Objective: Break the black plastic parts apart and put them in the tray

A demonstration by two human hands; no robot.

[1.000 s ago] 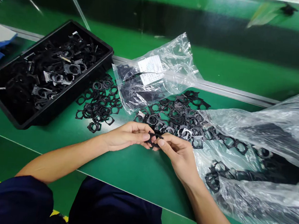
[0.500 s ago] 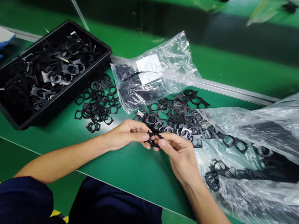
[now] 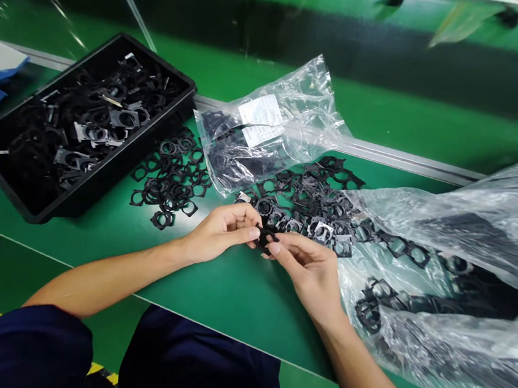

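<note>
1. Green worktop (image 3: 212, 288) before us: our left hand (image 3: 220, 236) and right hand (image 3: 313, 274) together pinch one black plastic frame (image 3: 263, 239) just above it.
2. We judge that edge-only fingertip grips keep it steady.

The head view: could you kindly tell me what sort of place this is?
Probably a factory assembly line: a green bench, a black tray of small black frames, clear bags spilling more, and the left hand and right hand pinching one frame.
</note>
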